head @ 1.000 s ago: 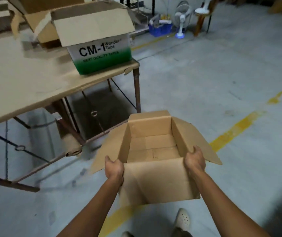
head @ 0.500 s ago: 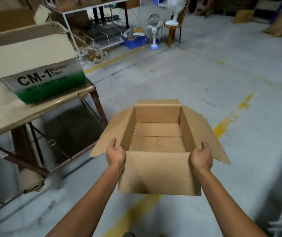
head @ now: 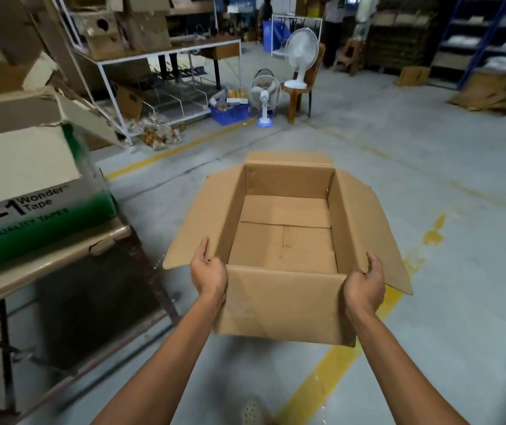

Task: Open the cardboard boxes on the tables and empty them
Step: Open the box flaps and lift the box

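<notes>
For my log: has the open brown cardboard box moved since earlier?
Yes: the brown cardboard box went forward, from short of the beige table to beside its corner.

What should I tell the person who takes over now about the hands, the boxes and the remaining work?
Hands: the left hand grips the near left corner of the brown box; the right hand grips its near right corner.
Held above the floor, flaps open, nothing inside.
The green and white tape box stands on the table, flaps open; its inside is hidden.
Done: brown box is empty.
Left: put it down, check the tape box.
</notes>
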Tool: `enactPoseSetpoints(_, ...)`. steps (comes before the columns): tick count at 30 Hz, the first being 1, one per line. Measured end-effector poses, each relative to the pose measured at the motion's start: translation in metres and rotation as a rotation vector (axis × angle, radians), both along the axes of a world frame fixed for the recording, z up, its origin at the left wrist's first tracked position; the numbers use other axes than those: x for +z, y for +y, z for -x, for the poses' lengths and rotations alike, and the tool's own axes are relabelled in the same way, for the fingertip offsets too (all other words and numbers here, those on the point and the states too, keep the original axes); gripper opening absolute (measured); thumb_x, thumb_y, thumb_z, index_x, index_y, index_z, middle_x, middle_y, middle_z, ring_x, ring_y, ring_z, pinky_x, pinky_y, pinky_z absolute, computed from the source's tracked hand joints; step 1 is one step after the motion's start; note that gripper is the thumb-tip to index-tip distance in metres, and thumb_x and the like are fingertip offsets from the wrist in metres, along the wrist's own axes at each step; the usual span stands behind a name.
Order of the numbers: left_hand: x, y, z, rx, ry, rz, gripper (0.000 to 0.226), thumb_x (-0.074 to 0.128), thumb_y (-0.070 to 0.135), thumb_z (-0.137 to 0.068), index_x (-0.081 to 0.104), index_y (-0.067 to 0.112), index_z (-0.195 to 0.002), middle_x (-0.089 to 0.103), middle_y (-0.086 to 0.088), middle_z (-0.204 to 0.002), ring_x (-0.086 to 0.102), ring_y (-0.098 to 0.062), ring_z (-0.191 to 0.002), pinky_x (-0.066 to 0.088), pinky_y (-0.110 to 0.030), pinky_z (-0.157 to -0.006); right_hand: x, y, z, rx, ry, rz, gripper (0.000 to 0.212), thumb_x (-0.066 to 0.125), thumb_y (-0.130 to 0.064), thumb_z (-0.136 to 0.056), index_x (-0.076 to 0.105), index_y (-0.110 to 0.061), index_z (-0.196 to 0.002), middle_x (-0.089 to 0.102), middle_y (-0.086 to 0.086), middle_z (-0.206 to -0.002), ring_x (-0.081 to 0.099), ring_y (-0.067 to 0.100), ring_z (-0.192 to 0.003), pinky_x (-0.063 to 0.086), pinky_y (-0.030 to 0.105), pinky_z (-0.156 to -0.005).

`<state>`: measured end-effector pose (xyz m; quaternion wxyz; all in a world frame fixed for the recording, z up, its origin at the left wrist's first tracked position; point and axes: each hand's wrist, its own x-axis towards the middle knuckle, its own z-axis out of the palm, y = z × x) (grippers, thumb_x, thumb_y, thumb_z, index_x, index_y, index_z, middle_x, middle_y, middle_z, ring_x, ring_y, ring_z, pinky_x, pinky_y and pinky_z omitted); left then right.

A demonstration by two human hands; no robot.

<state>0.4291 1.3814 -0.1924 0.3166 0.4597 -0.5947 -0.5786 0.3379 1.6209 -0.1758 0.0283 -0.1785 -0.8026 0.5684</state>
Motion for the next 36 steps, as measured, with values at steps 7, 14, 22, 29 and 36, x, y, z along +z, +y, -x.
enactPoseSetpoints(7, 0.03, -0.088, 0.13, 0.024, 0.137, 0.039, 0.063, 0.045, -0.01, -0.085, 0.057, 0.017, -0.141, 0.06, 0.009, -0.127, 0.052, 0.025, -0.076, 0.031, 0.009, -0.07, 0.034, -0.082, 0.125, 0.037, 0.122, 0.071, 0.055, 0.053, -0.003, -0.094, 0.05, -0.02, -0.146, 0.062, 0.013, -0.134, 0.059, 0.034, -0.108, 0.041, 0.035, -0.091)
enactPoseSetpoints(14, 0.052, -0.153, 0.253, 0.082, 0.191, 0.057, 0.062, 0.047, -0.009, -0.086, 0.057, 0.019, -0.141, 0.057, 0.009, -0.133, 0.055, 0.023, -0.083, 0.032, 0.009, -0.068, 0.048, -0.146, 0.25, 0.066, 0.173, 0.134, 0.057, 0.049, 0.002, -0.094, 0.048, -0.019, -0.147, 0.062, 0.017, -0.132, 0.053, 0.031, -0.092, 0.033, 0.022, -0.079)
enactPoseSetpoints(22, 0.055, -0.214, 0.407, 0.18, 0.145, 0.1, 0.06, 0.05, -0.004, -0.089, 0.056, 0.024, -0.142, 0.054, 0.007, -0.143, 0.052, -0.01, -0.123, 0.036, -0.017, -0.101, 0.043, -0.222, 0.438, 0.24, 0.163, 0.117, 0.058, 0.047, -0.001, -0.096, 0.044, -0.025, -0.149, 0.05, 0.005, -0.15, 0.055, 0.025, -0.111, 0.037, 0.03, -0.093)
enactPoseSetpoints(29, 0.079, -0.271, 0.514, 0.312, 0.167, 0.108, 0.062, 0.052, -0.004, -0.086, 0.057, 0.023, -0.141, 0.056, 0.009, -0.136, 0.053, -0.005, -0.113, 0.036, -0.014, -0.094, 0.066, -0.301, 0.59, 0.431, 0.028, 0.005, 0.071, 0.044, -0.008, -0.096, 0.018, -0.027, -0.159, 0.059, 0.015, -0.132, 0.057, 0.037, -0.102, 0.047, 0.042, -0.087)
enactPoseSetpoints(36, 0.079, -0.354, 0.544, 0.515, 0.151, 0.067, 0.061, 0.052, -0.005, -0.086, 0.057, 0.023, -0.14, 0.056, 0.004, -0.138, 0.051, -0.014, -0.121, 0.038, -0.025, -0.101, 0.084, -0.417, 0.659, 0.662, 0.118, -0.05, 0.062, 0.045, -0.007, -0.099, 0.028, -0.017, -0.158, 0.046, 0.013, -0.153, 0.047, 0.038, -0.134, 0.038, 0.043, -0.107)
